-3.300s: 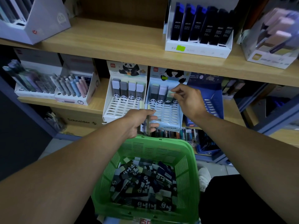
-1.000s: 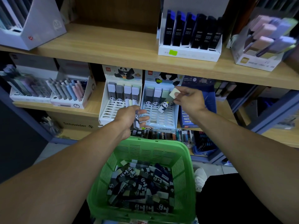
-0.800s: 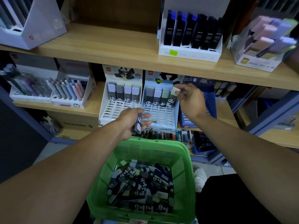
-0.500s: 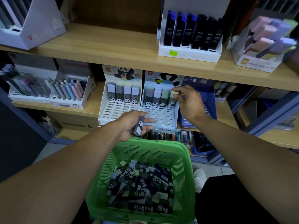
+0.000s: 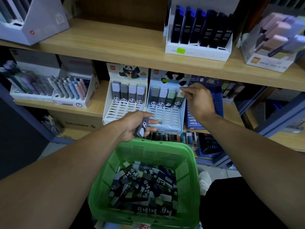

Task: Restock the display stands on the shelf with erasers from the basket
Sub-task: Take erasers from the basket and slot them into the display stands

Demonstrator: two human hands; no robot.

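Two stands: we saw the white display stand (image 5: 115, 111) left of the blue display stand (image 5: 166, 116), four erasers atop each.
Left hand (image 5: 133, 124): our fingers curled round spare erasers (image 5: 142, 128).
Basket (image 5: 148, 149): heaped with erasers below.
Right hand (image 5: 200, 100): fingertips pinched the pale-green eraser (image 5: 179, 96), rightmost slot.

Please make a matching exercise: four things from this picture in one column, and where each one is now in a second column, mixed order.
Things
1. green plastic basket
2. left hand
3. right hand
4. white display box of dark blue lead cases

Places
A. on the upper wooden shelf
B. fingertips at the rightmost eraser in the pale blue stand
C. lowest in view, full of panda erasers
D. above the basket, holding erasers

Pairs: 1-C, 2-D, 3-B, 4-A
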